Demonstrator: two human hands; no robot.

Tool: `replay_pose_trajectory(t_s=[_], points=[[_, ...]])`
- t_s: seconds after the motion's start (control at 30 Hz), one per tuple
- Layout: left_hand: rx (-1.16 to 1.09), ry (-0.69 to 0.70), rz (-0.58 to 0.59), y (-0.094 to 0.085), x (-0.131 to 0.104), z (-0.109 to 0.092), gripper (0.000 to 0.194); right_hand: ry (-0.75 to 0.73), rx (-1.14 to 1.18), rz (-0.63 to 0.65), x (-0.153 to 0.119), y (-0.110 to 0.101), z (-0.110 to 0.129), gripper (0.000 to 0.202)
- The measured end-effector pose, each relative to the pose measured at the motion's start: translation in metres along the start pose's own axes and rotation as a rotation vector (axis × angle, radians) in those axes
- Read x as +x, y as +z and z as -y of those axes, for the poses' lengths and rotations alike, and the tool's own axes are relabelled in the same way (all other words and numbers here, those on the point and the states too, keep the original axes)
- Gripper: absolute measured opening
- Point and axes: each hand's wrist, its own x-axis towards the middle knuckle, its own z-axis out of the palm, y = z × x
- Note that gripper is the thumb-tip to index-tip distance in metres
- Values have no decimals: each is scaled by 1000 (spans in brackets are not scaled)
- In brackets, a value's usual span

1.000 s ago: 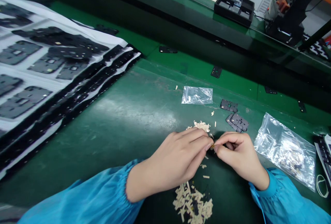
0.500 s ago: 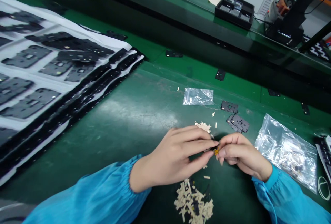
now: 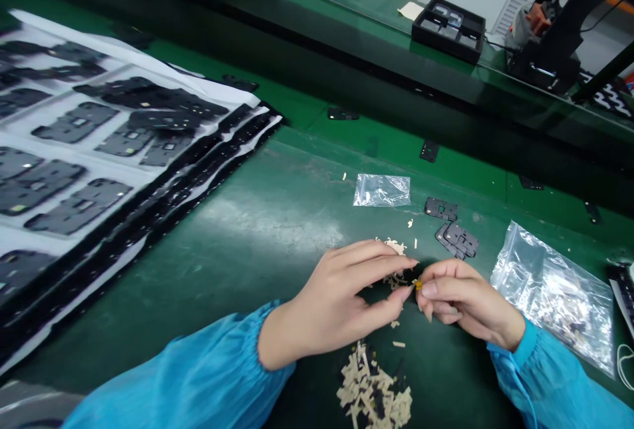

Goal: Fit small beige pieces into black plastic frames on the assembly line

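Note:
Between the finger and thumb of my right hand (image 3: 463,297) is a tiny yellow piece (image 3: 419,284). My left hand (image 3: 347,287) faces it from the left, its thumb tip close to the piece and its fingers apart from the thumb. Under and behind my left fingers lies a small heap of pale curled bits (image 3: 395,246), partly hidden. A larger pile of beige strips mixed with dark bits (image 3: 374,393) lies below my hands on the green table (image 3: 238,218).
Stacked sheets with black plates (image 3: 79,204) fill the left. Ahead lie a small clear bag (image 3: 382,190) and several black plates (image 3: 460,241). A larger filled bag (image 3: 559,303) is at the right. A dark beam (image 3: 307,53) crosses behind.
My left fingertips have parted from the thumb and moved slightly away from my right fingers. The yellow piece stays at my right fingertips. The whole view has shifted a little.

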Motion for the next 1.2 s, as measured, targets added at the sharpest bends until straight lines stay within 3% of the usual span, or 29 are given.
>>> replay_pose_trajectory(t_s=[0.23,0.33,0.4,0.53,0.7,1.0,1.2], points=[[37,79,-18,-2,0,-3,18,21,-4,31,2,0,-3,21],[-48,2,-3,-3,2,-4,18,9,-73,18,0,-2,0,28],[-144,-129,26,-3,4,-4,17,-81,-226,-80,-2,-2,3,29],[-222,-357,140,-4,6,-5,15,-420,-645,-368,-9,4,7,21],[-203,-344,203,-3,4,-5,14,-566,-912,-414,-11,14,1,6],[-211,-381,258,-1,2,-3,14,-659,-986,-435,-10,16,0,9],[-227,-388,265,-1,6,1,16,-649,-869,-421,-7,15,4,10]])
